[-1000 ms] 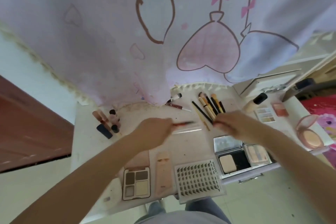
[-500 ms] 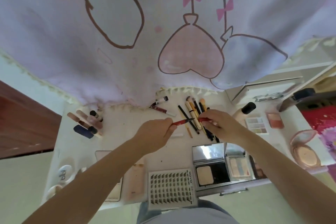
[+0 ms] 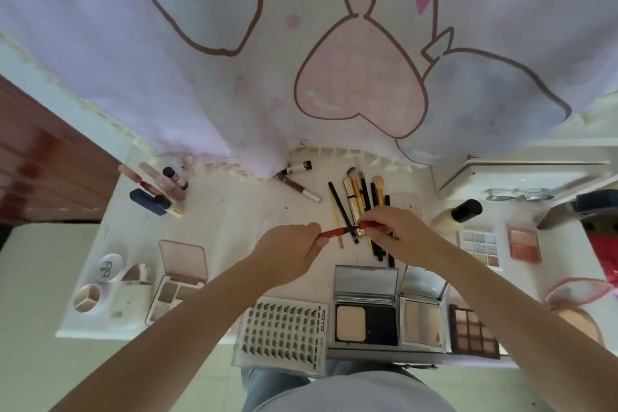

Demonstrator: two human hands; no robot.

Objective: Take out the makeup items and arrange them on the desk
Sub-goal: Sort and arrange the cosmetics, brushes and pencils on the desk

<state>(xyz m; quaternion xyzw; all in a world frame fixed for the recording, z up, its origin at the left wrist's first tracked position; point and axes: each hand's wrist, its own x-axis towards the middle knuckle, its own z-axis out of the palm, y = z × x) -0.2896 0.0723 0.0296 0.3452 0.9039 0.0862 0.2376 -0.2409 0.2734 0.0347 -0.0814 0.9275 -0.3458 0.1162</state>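
Note:
Over the middle of the white desk (image 3: 234, 221) my left hand (image 3: 287, 252) pinches one end of a thin red makeup pencil (image 3: 336, 232). My right hand (image 3: 391, 232) pinches its other end. The pencil lies level between them, just above a row of makeup brushes and black pencils (image 3: 359, 201). Open powder compacts (image 3: 366, 308), a lash tray (image 3: 284, 331) and an eyeshadow palette (image 3: 473, 333) lie along the near edge.
Lip glosses and small bottles (image 3: 157, 187) sit at the far left, jars (image 3: 108, 269) and an open palette (image 3: 177, 281) at the near left. A black-capped bottle (image 3: 458, 214), two palettes (image 3: 480, 246) and a pink compact (image 3: 575, 308) fill the right. A printed curtain (image 3: 301, 43) hangs behind.
My two hands came together on the red pencil; a second ago only my left hand held it. The view has tilted and the desk now sits lower in the frame.

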